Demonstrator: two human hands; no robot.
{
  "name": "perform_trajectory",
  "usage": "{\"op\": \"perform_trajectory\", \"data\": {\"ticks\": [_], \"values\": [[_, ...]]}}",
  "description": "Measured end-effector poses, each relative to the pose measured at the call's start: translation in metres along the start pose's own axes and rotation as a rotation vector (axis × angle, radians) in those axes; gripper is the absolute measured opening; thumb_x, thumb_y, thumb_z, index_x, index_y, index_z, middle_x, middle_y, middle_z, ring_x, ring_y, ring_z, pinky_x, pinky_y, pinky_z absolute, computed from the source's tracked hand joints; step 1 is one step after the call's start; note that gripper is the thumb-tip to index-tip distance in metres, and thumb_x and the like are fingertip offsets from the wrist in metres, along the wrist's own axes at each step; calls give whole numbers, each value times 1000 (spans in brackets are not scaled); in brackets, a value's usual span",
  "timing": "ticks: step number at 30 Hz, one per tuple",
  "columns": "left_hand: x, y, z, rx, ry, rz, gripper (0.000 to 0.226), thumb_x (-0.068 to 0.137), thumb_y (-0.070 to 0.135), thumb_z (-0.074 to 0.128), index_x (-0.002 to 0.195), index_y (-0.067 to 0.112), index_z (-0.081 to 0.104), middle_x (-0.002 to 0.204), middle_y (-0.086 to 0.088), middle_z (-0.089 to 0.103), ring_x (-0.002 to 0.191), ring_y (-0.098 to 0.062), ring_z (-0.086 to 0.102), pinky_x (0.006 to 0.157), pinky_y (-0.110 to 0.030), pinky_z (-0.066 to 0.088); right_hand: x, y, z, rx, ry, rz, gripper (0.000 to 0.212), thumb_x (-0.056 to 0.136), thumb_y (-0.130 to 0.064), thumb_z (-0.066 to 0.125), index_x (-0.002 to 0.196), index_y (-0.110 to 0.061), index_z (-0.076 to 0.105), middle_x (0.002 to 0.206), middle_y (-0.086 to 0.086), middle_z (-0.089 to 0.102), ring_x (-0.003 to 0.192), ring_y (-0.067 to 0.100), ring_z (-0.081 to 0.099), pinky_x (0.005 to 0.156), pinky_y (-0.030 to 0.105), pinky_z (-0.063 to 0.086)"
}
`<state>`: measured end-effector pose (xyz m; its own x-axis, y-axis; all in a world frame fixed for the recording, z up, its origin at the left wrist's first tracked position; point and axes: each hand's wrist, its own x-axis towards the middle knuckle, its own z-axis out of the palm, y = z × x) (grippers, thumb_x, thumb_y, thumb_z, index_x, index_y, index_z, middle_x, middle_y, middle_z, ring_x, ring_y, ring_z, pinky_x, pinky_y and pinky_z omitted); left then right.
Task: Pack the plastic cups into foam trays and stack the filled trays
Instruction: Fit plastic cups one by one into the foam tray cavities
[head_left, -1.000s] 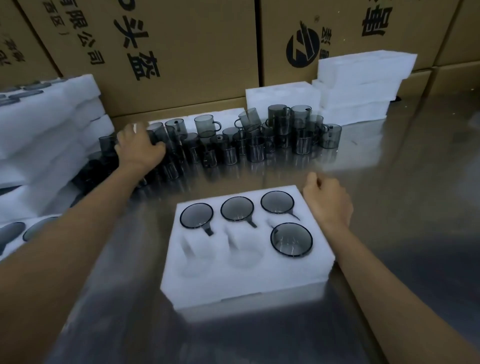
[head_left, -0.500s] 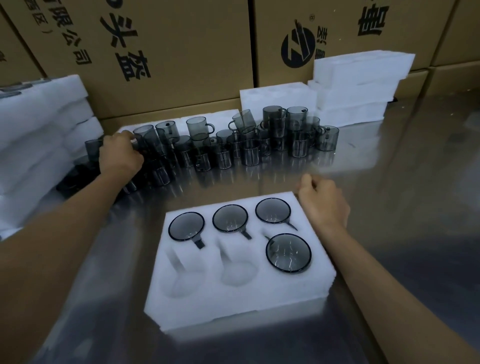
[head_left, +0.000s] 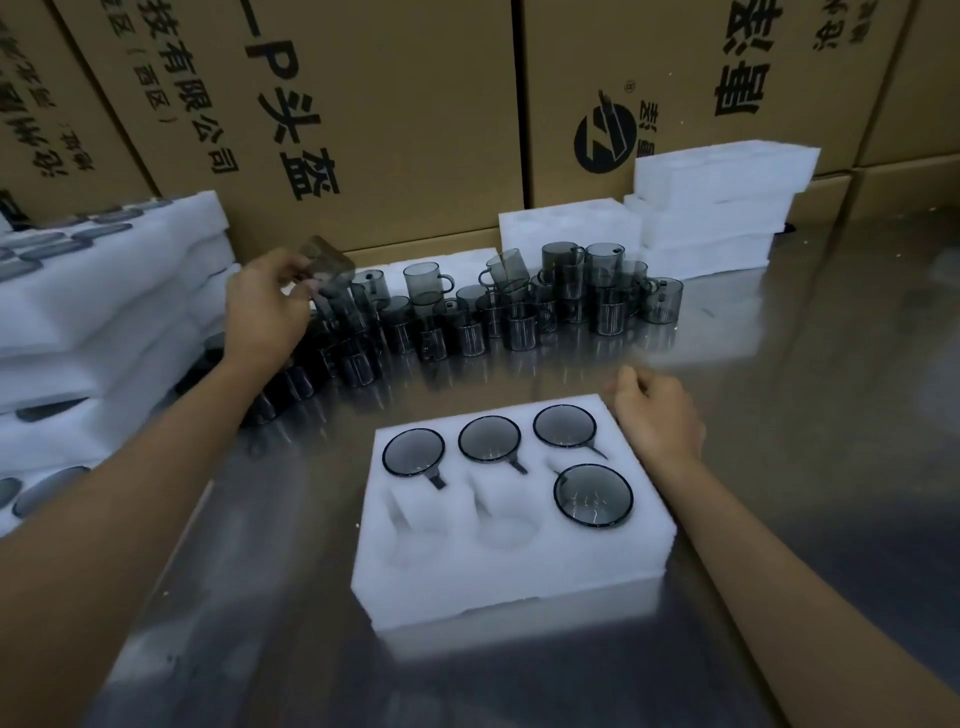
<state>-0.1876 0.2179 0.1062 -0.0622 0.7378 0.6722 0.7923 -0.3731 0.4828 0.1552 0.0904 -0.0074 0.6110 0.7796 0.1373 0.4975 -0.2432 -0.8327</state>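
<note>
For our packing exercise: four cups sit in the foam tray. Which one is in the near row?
The cup at the tray's right side, nearest the right hand. The other three line the far row; the two near pockets beside it are empty.

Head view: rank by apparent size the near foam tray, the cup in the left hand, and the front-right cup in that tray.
1. Near foam tray, clearly largest.
2 and 3. Front-right cup and the cup pinched by the left hand: unsure. The held cup is blurred, farther away and partly hidden by fingers, so I won't rank them.

Table (head_left: 779, 415): brushed metal, glossy, mirroring the cups.
Cups (head_left: 519, 306): smoky translucent plastic, smooth and shiny.
Tray (head_left: 509, 561): white foam, matt, softly grainy.
Boxes (head_left: 415, 130): brown cardboard, matt, black print.
</note>
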Motion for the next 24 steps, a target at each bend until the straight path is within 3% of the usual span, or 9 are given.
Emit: {"op": "perform_trajectory", "data": {"ticks": [3,5,7,9,11,14,16,20,24], "values": [[-28,39,-8,-162,-96,7,13,87,15,73,94,25,69,96,8,69,86,-3,61,77,-14,45,-3,0,-6,246,-42,28,30,95,-27,43,87,-23,72,69,-6,69,76,18,65,74,32,50],[-56,66,-13,-279,-125,25,15,86,11,74,92,25,69,91,12,69,81,9,60,74,-2,41,-9,-3,-17,456,-49,35,27,97,-15,45,93,-12,72,71,-2,68,76,19,64,63,22,53],[-87,86,-18,-404,-149,52,17,86,5,74,92,20,68,92,10,68,82,11,61,76,-3,44,-19,-14,-32,542,-5,-43,23,97,-10,50,93,-17,71,77,-2,68,83,17,63,65,15,48],[-118,101,-23,-497,-185,69,21,87,2,72,91,21,66,101,1,66,92,-3,64,83,-11,48,-36,-32,-45,590,44,-179,22,94,-9,56,90,-26,70,83,-5,70,84,9,64,72,14,46],[-146,109,-26,-526,-221,116,22,88,3,71,92,23,65,106,5,62,100,-9,63,88,-19,50,-61,-50,-53,628,-17,-333,22,89,-10,63,99,-29,70,93,-8,73,88,-1,64,75,9,46],[-178,115,-32,-477,-245,191,17,89,5,71,96,20,65,109,8,57,101,-3,61,85,-15,50,-96,-64,-50,513,-343,-551,50,82,-13,70,126,-35,60,122,-13,66,112,-5,58,90,10,46],[-192,117,-36,-401,-226,271,15,89,4,71,99,15,67,112,8,55,105,-8,59,88,-14,46,-110,-66,-41,367,-465,-635,67,80,-16,74,138,-40,51,133,-13,58,125,-3,51,100,18,45],[-207,116,-43,-255,-149,428,23,86,-3,70,105,10,71,127,-6,53,120,-14,51,99,-10,38,-121,-67,-34,237,-363,-726,71,80,-18,76,142,-36,48,134,-13,56,123,5,49,103,35,47],[-211,116,-48,-335,-168,368,34,86,6,75,117,19,70,139,-1,53,128,1,47,106,-17,41,-129,-62,-40,236,-351,-739,63,78,-29,74,134,-39,48,126,-21,58,119,5,54,98,36,50]]}}
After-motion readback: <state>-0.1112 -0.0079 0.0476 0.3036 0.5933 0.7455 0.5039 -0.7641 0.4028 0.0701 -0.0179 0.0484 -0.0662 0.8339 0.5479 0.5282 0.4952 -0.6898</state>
